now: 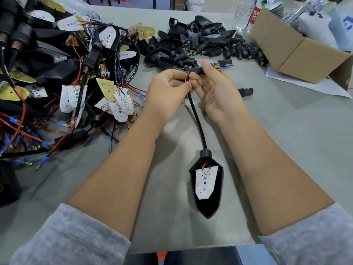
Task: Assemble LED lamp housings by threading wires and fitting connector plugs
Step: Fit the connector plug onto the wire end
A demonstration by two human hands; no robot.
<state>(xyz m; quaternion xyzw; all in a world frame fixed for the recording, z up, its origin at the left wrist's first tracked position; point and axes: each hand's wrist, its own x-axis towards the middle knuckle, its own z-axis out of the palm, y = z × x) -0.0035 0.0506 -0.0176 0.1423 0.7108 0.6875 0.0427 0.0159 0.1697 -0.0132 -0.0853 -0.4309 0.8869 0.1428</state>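
A black shield-shaped lamp housing (207, 205) lies on the table between my forearms, with a white LED board (205, 183) inside it. A black sleeved cable (197, 121) runs from its neck up to my hands. My left hand (168, 88) pinches a red wire (187, 76) where it leaves the cable end. My right hand (214, 87) grips a black connector plug (198, 70); a brass thread and blue-tipped wire ends (224, 66) stick out of the plug to the right.
A tangled pile of LED boards, red and black wires and housings (76, 83) fills the left side. Empty black housings and plugs (200, 41) lie at the back. A cardboard box (298, 52) stands back right. One loose black plug (245, 92) lies right of my hands.
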